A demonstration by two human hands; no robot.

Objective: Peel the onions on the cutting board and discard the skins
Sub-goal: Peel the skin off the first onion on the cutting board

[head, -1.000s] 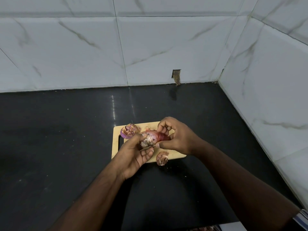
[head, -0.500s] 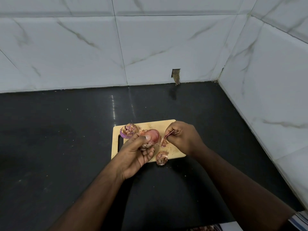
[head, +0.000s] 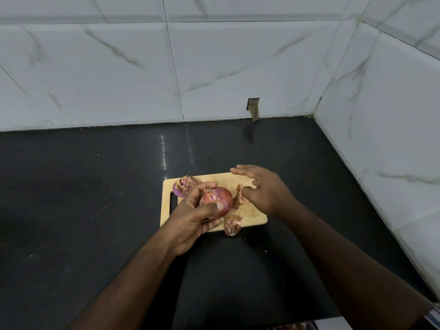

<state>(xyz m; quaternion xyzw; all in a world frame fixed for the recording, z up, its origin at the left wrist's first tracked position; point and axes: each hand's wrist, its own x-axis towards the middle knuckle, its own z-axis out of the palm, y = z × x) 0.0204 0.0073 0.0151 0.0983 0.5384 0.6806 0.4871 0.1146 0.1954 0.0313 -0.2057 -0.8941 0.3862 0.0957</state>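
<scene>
The left hand (head: 190, 220) gripped a round red onion (head: 217, 201) over the pale wooden cutting board (head: 252, 216), thumb pressed on its skin. The right hand (head: 264, 189) hovered just beside it, fingers spread and holding nothing, above loose papery skins (head: 239, 198).

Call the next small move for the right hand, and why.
Probably bring the right hand back to the onion and pinch another flap of skin. The left hand grips the onion, which still shows dry skin near its top; the right hand is open above the cutting board, with peeled scraps beside it.
</scene>
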